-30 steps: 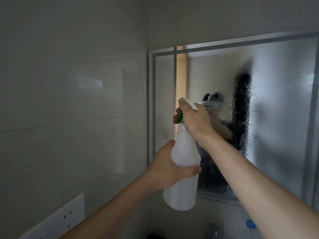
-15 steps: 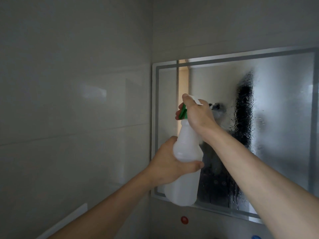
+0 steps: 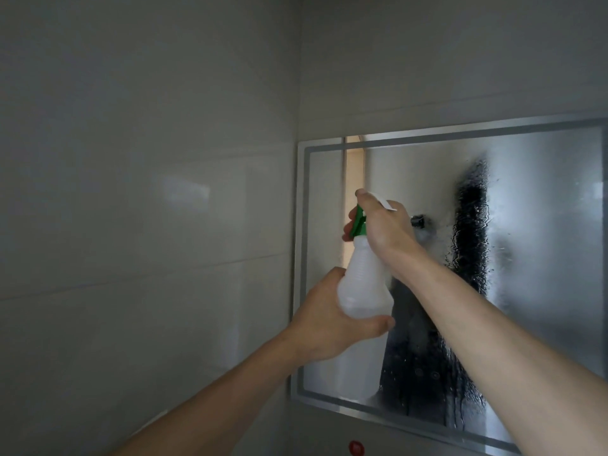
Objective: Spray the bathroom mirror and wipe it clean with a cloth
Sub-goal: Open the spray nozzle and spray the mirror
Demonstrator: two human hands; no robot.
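Note:
A translucent white spray bottle [image 3: 362, 287] with a green and white trigger head is held up in front of the bathroom mirror [image 3: 539, 205]. My left hand [image 3: 332, 324] cups the bottle's body from the left and below. My right hand [image 3: 381, 225] is wrapped over the trigger head at the top. The mirror hangs on the right wall; its glass is misted with droplets, and a dark wet streak runs down its middle. No cloth is in view.
A pale tiled wall [image 3: 148, 225] fills the left half, meeting the mirror wall at a corner. A small red round mark [image 3: 356, 448] sits on the wall below the mirror's lower left corner.
The view has tilted upward, so the mirror sits lower in frame and the wall socket at lower left has dropped out. Both hands keep the same hold on the bottle.

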